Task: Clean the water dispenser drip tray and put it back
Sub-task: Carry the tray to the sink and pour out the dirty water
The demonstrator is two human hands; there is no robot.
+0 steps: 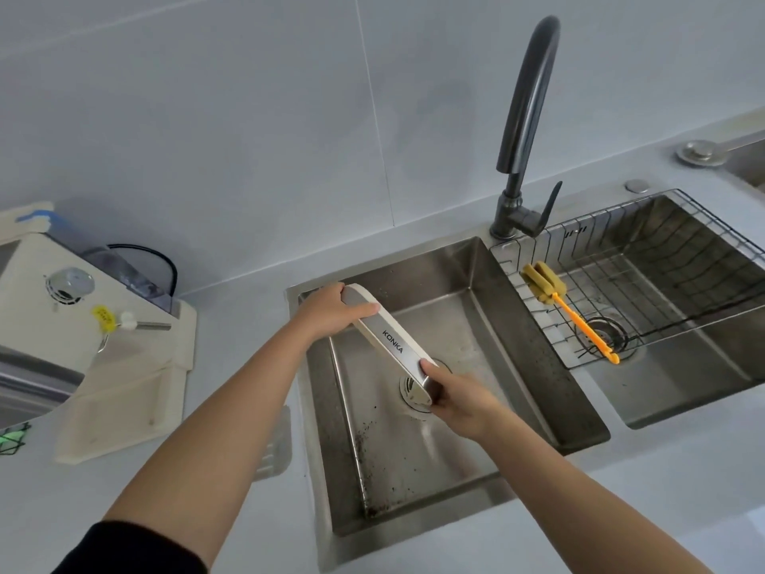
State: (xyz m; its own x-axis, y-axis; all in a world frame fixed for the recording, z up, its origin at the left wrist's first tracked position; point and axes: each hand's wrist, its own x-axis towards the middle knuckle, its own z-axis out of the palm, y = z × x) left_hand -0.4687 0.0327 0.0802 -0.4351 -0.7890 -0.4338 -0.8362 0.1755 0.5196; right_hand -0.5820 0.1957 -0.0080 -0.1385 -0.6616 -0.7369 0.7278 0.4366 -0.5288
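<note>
I hold the drip tray (389, 341), a long white and silver piece marked KONKA, tilted on its edge over the left sink basin (414, 449). My left hand (331, 310) grips its far end near the basin's back left corner. My right hand (455, 397) grips its near end above the drain. The white water dispenser (62, 300) stands on the counter at the left, with a chrome spout on its face.
A dark curved faucet (525, 130) rises behind the two basins. The right basin (683, 366) holds a wire rack (645, 258) with a yellow sponge brush (567, 308) on an orange handle. A clear soap dish (275, 445) lies left of the sink.
</note>
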